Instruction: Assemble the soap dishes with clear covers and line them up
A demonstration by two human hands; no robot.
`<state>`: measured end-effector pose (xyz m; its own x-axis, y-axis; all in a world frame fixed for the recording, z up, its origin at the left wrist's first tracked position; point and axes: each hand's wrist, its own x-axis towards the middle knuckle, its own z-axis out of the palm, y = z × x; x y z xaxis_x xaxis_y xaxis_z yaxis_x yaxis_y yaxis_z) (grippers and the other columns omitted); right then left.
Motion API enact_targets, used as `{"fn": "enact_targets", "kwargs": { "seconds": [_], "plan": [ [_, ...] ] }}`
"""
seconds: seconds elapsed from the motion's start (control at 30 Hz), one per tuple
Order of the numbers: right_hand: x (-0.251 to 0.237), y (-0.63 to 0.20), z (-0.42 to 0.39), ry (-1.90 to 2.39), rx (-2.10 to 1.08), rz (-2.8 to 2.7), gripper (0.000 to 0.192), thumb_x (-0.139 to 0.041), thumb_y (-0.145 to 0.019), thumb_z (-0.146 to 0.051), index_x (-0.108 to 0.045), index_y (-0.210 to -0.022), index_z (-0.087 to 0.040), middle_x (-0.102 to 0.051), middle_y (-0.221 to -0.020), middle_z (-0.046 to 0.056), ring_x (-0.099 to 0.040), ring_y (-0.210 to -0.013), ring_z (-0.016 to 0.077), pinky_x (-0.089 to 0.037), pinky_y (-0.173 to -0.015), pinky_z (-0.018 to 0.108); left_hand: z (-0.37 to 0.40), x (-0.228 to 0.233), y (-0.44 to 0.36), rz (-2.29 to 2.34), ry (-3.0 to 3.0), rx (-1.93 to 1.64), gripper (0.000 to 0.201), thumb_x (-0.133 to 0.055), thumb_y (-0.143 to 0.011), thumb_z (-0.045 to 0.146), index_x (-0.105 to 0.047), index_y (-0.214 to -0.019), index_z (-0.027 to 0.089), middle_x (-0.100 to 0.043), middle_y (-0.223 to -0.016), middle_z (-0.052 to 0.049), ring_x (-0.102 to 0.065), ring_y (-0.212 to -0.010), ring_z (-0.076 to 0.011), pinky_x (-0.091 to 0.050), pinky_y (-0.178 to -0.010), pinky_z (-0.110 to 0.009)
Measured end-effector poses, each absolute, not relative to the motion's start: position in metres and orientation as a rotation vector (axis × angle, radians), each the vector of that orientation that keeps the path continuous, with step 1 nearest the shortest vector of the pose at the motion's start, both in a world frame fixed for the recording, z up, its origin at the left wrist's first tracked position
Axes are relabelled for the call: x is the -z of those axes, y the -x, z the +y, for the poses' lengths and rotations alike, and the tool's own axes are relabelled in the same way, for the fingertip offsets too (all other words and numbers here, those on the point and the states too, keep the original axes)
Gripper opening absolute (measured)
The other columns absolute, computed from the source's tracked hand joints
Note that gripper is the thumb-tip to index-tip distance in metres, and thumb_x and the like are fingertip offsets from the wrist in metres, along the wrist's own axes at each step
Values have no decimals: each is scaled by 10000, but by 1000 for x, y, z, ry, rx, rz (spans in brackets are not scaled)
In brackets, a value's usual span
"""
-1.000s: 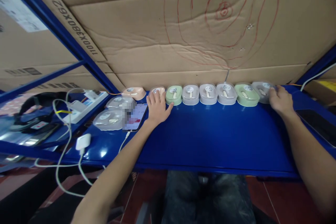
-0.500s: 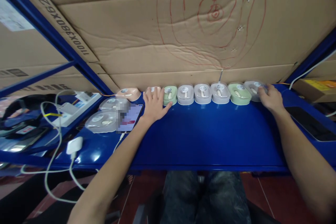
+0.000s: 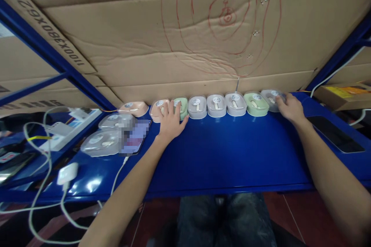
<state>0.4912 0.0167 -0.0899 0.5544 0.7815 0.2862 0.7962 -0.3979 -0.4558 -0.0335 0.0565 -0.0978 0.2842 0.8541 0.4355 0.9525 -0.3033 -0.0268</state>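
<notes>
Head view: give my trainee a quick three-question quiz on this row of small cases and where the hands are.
1. True or false: the left hand rests flat over a green case near the row's left end.
2. Which case does the right hand touch? A) the peach case B) the grey case at the row's right end C) the phone
3. Fill in: the row stands on a blue shelf against a wall of ____.

Key
1. True.
2. B, the grey case.
3. Cardboard.
</notes>
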Motion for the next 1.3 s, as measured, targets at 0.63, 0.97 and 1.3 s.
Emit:
{"fn": "enact_targets", "kwargs": {
  "seconds": [0.63, 0.97, 1.3],
  "plan": [
    [89, -501, 12, 2181, 65, -1112, 451, -711, -1087, -451, -667, -1460, -202, -676, -1481, 127, -686, -1311, 294, -585, -1122, 553, 55, 95, 32, -1667, 2296, 563, 753, -400, -1096, 523, -459, -1714, 97, -381, -1793, -282, -260, -1696, -532, -104, -1356, -760],
    [89, -486, 1, 2271, 60, -1255, 902, -784, -900, -607, -523, -1668, -211, -594, -1510, 263, -597, -1365, 397, -450, -1139, 486, 53, 92, 31, -1649, 2287, 613, 769, -411, -1094, 550, -463, -1705, 87, -376, -1794, -279, -233, -1706, -533, -85, -1370, -740],
    [77, -484, 1, 2147, 143, -1000, 752, -727, -906, -508, -653, -1521, -82, -734, -1355, 266, -669, -1255, 386, -510, -1116, 503, 39, 67, 22, -1516, 2380, 908, 689, -488, -1077, 515, -517, -1620, 93, -464, -1724, -266, -315, -1676, -470, -173, -1388, -673]
  ]
}}
